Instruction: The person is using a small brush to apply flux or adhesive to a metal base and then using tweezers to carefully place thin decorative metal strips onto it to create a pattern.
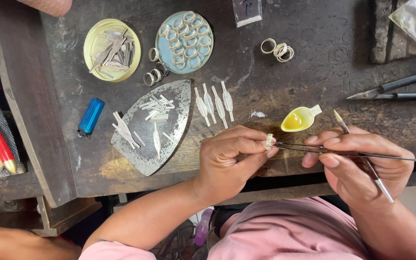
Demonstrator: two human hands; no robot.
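We note a dark, worn desk (314, 58). At 9 o'clock lies a blue lighter (91, 116); at 11 o'clock a yellow lid (92, 43) holds metal strips, and just right of it a pale blue lid (208, 48) holds silver ring blanks. Below them an iron-shaped metal plate (169, 144) carries small silver pieces. Our left hand (229, 161), near centre, has its fingers (256, 144) pinched on a small silver ring (269, 141), held just above the desk's near edge. Tweezers (314, 150) meet the ring from the 3 o'clock side. Just above, at 1 o'clock of the ring, sits a small yellow spoon-shaped dish (298, 119). Our right hand (362, 163) has its fingers clenched on the tweezers and also on a thin brush (362, 159). At 2 o'clock lie dark shears (396, 89).
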